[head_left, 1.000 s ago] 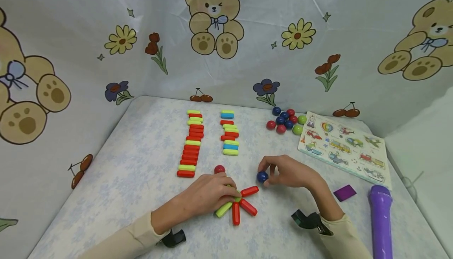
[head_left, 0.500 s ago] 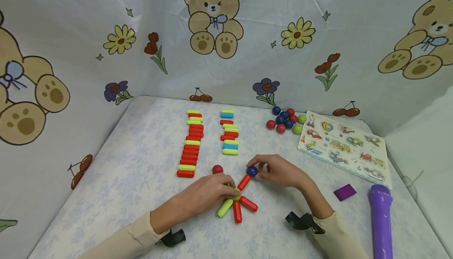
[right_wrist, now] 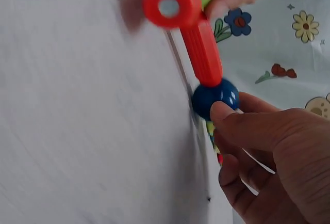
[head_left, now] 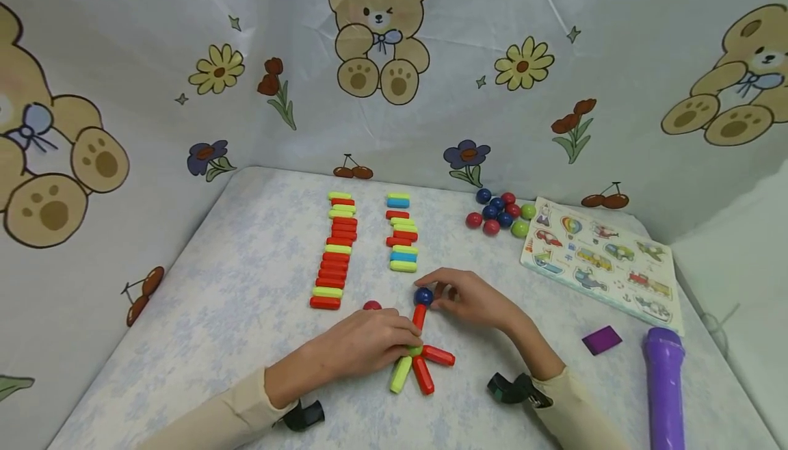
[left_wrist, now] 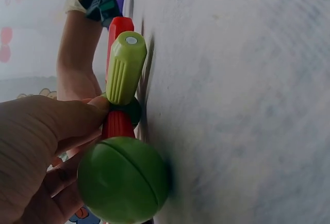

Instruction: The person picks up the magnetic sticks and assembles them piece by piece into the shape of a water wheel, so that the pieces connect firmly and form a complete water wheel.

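My left hand [head_left: 369,340] pinches the green hub ball [head_left: 415,351] of a small figure of balls and sticks, partly covering it. From the hub spread a lime stick [head_left: 401,375] and red sticks [head_left: 425,375], [head_left: 439,355]. Another red stick [head_left: 419,316] points away, its far end touching a blue ball [head_left: 423,296]. Thumb and fingers of my right hand [head_left: 470,299] pinch that blue ball, also plain in the right wrist view [right_wrist: 214,99]. In the left wrist view, a green ball [left_wrist: 124,180] sits close by on a red stick [left_wrist: 118,125]. A red ball [head_left: 372,305] shows behind my left hand.
Two columns of coloured sticks [head_left: 333,265], [head_left: 403,256] lie toward the back. Several balls [head_left: 497,213] cluster beside a picture board [head_left: 603,258] at the right. A purple card [head_left: 602,340] and a purple microphone-shaped thing [head_left: 665,388] lie nearer on the right.
My right hand has moved left with the blue ball, which now touches the red stick's end. That stick has swung from pointing right to pointing away; the other sticks have turned slightly too.
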Available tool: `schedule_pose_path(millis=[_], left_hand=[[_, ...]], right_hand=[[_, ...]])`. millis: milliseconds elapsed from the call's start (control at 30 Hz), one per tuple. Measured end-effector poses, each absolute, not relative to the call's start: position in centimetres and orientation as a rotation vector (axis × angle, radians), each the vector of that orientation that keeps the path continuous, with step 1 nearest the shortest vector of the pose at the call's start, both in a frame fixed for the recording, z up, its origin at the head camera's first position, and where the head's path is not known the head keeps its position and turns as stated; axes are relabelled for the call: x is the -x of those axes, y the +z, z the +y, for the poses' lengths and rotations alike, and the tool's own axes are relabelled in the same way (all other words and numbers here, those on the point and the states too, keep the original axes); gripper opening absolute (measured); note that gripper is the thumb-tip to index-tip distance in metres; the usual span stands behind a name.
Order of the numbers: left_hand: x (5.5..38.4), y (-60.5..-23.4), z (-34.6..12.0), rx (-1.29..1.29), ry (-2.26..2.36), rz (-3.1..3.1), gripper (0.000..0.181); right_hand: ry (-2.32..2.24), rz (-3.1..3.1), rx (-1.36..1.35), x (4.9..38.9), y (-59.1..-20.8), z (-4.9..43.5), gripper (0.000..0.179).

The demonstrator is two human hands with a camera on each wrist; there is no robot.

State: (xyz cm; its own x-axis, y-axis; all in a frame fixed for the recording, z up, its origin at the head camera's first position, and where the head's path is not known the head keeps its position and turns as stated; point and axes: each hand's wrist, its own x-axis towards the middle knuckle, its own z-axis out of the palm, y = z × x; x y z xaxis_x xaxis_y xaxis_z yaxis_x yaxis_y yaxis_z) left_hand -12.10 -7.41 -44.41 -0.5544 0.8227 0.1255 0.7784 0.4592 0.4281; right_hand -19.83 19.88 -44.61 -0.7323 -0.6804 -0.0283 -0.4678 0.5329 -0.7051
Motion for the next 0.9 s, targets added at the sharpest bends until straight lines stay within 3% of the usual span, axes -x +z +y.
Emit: schedule_pose_path(millis=[500,667,900], left_hand=[[11.9,-44.6,-7.3,-1.342,0.726,2.704,0.023],[11.9,-44.6,-7.3,-1.299,0.726,2.695,0.02],[11.7,-44.8,-7.3,-1.261,0.718,2.753,0.017]], right_hand=[[-0.563,3.113,0.579,28.7,-44.0,23.5,0.044],[-0.576,3.103,0.551,29.3,-44.8,23.6,0.041],[-0.662,3.031,0.526,27.7,-45.5,22.9,0.037]])
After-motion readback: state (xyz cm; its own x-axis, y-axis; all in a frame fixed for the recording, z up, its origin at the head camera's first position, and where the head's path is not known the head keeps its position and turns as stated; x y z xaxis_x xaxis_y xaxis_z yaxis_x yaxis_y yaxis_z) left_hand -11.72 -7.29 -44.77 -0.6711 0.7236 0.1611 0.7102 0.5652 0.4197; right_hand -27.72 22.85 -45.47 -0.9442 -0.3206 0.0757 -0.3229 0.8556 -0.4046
